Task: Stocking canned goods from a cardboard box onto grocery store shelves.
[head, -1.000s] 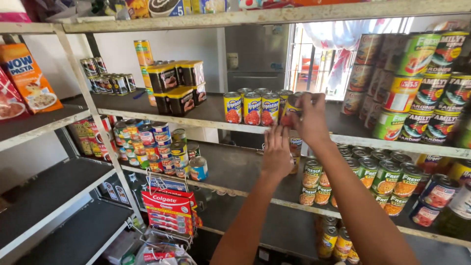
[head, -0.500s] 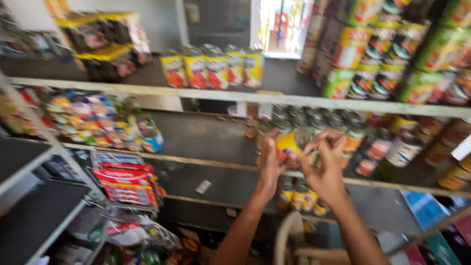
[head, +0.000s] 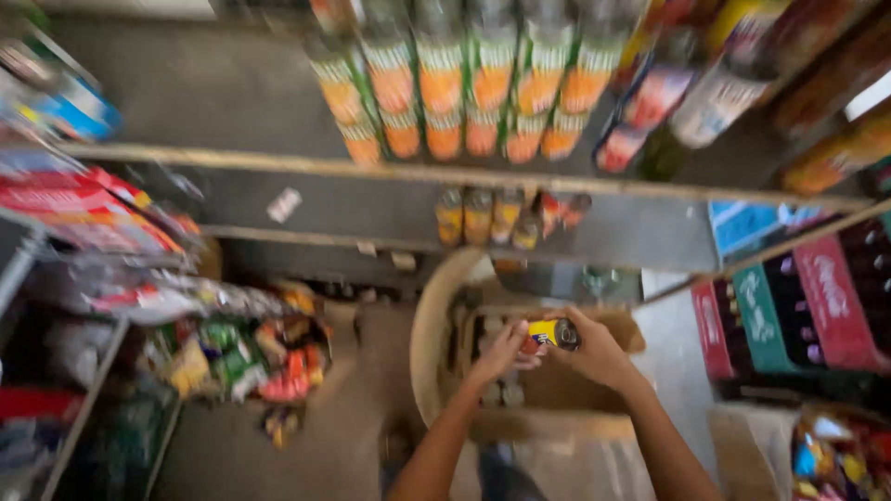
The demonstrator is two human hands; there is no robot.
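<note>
Clasped between left hand [head: 501,353] and right hand [head: 599,353]: small yellow cylindrical can [head: 549,334], glossy metal. Directly beneath, an open brown cardboard box [head: 557,385]. Lowered from shelf height since earlier.

Only one view, head cam: looking steeply down, close above both hands [head: 557,351], shelves [head: 371,172] filling 12 o'clock.

The can [head: 551,333] I hold has a glossy printed label and a shiny metal end. The box [head: 557,385] below it is matt brown cardboard. The shelf [head: 278,167] edge looks like worn, dull metal, and the cans [head: 464,93] on it carry glossy labels.
</note>
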